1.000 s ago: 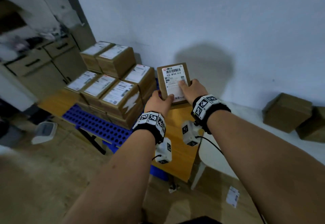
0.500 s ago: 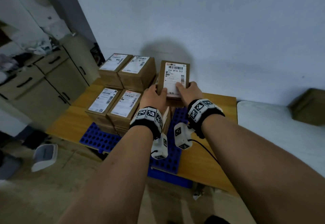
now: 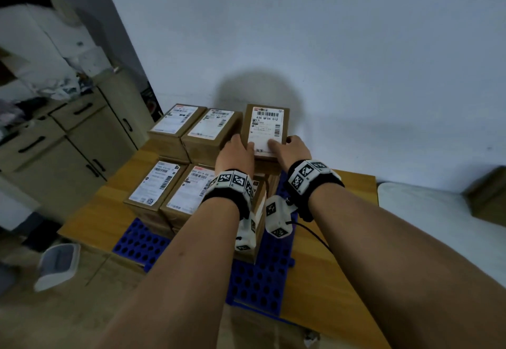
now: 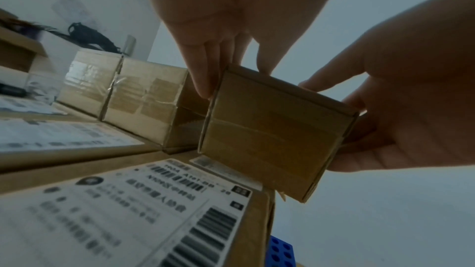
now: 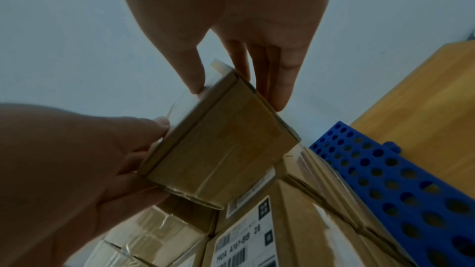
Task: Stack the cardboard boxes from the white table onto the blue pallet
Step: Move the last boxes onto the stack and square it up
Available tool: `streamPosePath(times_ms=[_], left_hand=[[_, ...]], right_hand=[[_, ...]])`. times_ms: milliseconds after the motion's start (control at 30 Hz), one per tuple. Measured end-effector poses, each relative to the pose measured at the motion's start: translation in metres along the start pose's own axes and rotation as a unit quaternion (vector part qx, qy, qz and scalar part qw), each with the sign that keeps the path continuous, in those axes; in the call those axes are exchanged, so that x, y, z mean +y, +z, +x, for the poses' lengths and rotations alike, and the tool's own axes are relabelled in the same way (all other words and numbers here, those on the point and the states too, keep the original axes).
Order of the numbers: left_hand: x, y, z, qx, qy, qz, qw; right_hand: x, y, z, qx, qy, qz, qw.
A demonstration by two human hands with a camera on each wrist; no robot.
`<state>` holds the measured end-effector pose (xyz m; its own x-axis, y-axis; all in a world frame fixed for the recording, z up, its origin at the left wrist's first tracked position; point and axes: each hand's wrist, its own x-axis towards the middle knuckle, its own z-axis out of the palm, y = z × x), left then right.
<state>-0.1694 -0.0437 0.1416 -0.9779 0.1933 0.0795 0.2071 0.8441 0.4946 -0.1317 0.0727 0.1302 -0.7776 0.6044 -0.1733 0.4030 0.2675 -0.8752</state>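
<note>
A cardboard box with a white shipping label (image 3: 266, 129) (image 4: 276, 129) (image 5: 221, 149) is held between both hands at the back right of the stack. My left hand (image 3: 240, 149) (image 4: 213, 72) grips its left side and my right hand (image 3: 288, 144) (image 5: 241, 80) grips its right side, thumbs on the label. The box is tilted, its lower edge close over a labelled box (image 4: 123, 210) (image 5: 246, 241) of the layer below; I cannot tell if they touch. Beside it on the left sit two top-layer boxes (image 3: 211, 127). The blue pallet (image 3: 260, 280) (image 5: 401, 180) lies under the stack.
The pallet rests on a wooden platform (image 3: 331, 272). The white table (image 3: 427, 211) stands to the right with another cardboard box (image 3: 490, 198) at its far edge. Grey cabinets (image 3: 71, 145) line the left wall, and a white object (image 3: 57, 263) sits on the floor.
Both hands have carried the box from beside the white table leftward and forward over the stack, and it now sits next to the two top-layer boxes.
</note>
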Motion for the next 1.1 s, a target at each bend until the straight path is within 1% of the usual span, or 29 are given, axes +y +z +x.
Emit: streamPosePath(times_ms=[100, 200, 267, 300, 367, 467, 500, 633, 833, 1100], left_hand=[[-0.002, 0.002, 0.008, 0.004, 0.037, 0.052, 0.998], [-0.008, 0.000, 0.019, 0.040, 0.091, 0.108, 0.989], [-0.012, -0.004, 0.028, 0.064, 0.115, 0.120, 0.984], [-0.014, -0.007, 0.033, 0.063, 0.117, 0.117, 0.984], [-0.022, -0.011, 0.041, 0.045, 0.113, 0.102, 0.987], [-0.036, -0.015, 0.049, -0.007, 0.099, 0.088, 0.991], [-0.041, -0.016, 0.051, -0.012, 0.101, 0.079, 0.992], [-0.055, -0.020, 0.056, -0.005, 0.131, 0.056, 0.990], [-0.067, -0.021, 0.067, -0.023, 0.162, -0.004, 0.986], [-0.068, -0.021, 0.067, -0.040, 0.171, 0.017, 0.984]], right_hand=[[-0.001, 0.005, 0.005, 0.002, 0.008, -0.018, 1.000], [-0.006, 0.008, 0.010, 0.009, 0.014, -0.042, 0.999], [-0.009, 0.011, 0.013, 0.023, 0.016, -0.051, 0.998], [-0.010, 0.012, 0.015, 0.030, 0.019, -0.056, 0.998], [-0.011, 0.015, 0.015, 0.039, 0.029, -0.061, 0.997], [-0.012, 0.022, 0.013, 0.047, 0.038, -0.053, 0.997], [-0.013, 0.024, 0.012, 0.049, 0.041, -0.053, 0.997], [-0.018, 0.030, 0.009, 0.059, 0.053, -0.062, 0.995], [-0.023, 0.041, 0.007, 0.072, 0.064, -0.056, 0.994], [-0.026, 0.050, 0.003, 0.086, 0.075, -0.050, 0.992]])
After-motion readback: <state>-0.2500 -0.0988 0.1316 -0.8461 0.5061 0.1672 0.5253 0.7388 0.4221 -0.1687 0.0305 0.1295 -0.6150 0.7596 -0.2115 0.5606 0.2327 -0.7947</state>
